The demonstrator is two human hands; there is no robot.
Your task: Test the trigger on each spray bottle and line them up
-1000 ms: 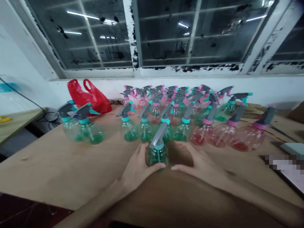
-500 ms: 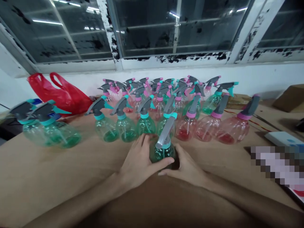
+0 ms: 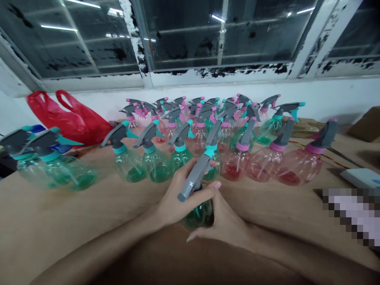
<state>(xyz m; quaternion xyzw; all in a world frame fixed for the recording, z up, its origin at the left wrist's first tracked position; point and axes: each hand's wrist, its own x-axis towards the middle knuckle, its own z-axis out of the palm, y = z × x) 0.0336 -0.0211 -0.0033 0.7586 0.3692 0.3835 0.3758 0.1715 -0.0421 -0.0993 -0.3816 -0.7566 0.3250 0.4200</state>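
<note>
Nine spray bottles make up the near row on the bench (image 3: 97,213): a pair of green bottles (image 3: 71,170) at the left, four green bottles (image 3: 156,162) in the middle, and three pink bottles (image 3: 265,162) at the right. Beyond them is a far group of bottles (image 3: 200,136), with pink and turquoise trims, overlapping too much for a sure count. One red plastic bag (image 3: 83,122) sits at the far left, and one white device (image 3: 362,176) lies at the right.

One more green bottle, the held spray bottle (image 3: 194,217), is nearest of all, between the two hands and just in front of the four green ones. Its grey sprayer head (image 3: 194,178) leans, rising from near left to far right, above the left hand (image 3: 175,200). Whether its base touches the bench cannot be told.

The left fingers are clamped on this bottle high up, beneath the sprayer head, the thumb crossing the near side and the other fingers reaching round the far side. The right hand (image 3: 228,223) curves around the lower body from the right, thumb low on the near side and well apart from its forefinger, which meets the left thumb's tip. How firmly the right fingers press cannot be told.
</note>
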